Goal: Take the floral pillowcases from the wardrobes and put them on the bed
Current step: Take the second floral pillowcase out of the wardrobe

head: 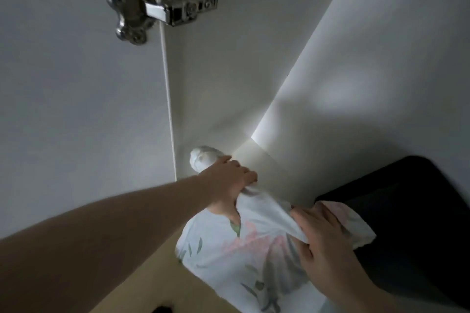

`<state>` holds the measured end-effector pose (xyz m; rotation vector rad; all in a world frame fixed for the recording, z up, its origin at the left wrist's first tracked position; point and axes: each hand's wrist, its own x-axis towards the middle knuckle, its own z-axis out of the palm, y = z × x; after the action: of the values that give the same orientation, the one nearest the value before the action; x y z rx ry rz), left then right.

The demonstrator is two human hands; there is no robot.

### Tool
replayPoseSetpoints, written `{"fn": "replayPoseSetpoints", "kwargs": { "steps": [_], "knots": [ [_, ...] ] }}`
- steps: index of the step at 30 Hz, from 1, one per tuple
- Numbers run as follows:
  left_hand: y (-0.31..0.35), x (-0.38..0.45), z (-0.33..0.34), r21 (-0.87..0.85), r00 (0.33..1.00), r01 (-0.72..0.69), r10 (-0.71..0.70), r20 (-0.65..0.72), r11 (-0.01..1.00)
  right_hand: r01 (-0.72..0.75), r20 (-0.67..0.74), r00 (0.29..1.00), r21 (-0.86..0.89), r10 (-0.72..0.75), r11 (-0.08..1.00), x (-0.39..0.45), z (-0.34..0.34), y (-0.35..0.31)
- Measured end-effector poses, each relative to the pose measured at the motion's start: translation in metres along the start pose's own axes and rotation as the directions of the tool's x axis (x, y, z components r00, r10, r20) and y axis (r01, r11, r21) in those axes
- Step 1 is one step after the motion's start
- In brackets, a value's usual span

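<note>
Head view, inside a white wardrobe: both hands grip a floral pillowcase (236, 256) at lower centre of the frame — left hand (229, 178) closed around its bunched top, right hand (323, 234) clutching a fold at its right edge. A metal hinge (155, 6) sits upper left on the door (76, 96). A dark object (412, 223) fills the lower right; tan floor (142, 287) shows below.

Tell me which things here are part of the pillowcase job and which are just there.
Part of the job:
floral pillowcase, bunched in both hands
left hand, gripping its upper end
right hand, gripping its side
wardrobe door, open

Just there:
metal hinge
dark object at the right, too dim to identify
</note>
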<state>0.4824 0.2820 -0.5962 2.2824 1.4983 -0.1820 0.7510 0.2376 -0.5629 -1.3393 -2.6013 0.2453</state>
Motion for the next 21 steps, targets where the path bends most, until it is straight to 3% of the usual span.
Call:
{"fn": "replayPoseSetpoints", "kwargs": {
  "steps": [5,9,13,21],
  "knots": [
    [0.037,-0.094,0.007,-0.263,0.989,0.138,-0.12,0.083,0.955,-0.061,0.176,0.983,0.078,0.046,0.995,-0.045,-0.032,-0.057],
    [0.08,-0.173,-0.003,-0.346,0.981,0.192,-0.168,0.099,0.918,-0.137,0.28,0.957,0.191,0.08,0.972,-0.08,-0.067,-0.088],
    [0.121,-0.239,-0.014,-0.356,0.977,0.212,-0.187,0.105,0.91,-0.206,0.437,0.892,0.156,0.12,0.966,-0.109,-0.101,-0.122],
    [0.164,-0.37,-0.081,-0.314,0.968,0.241,-0.252,0.005,0.918,-0.04,0.375,0.926,0.199,-0.039,0.979,-0.145,-0.171,-0.212]
  ]
}}
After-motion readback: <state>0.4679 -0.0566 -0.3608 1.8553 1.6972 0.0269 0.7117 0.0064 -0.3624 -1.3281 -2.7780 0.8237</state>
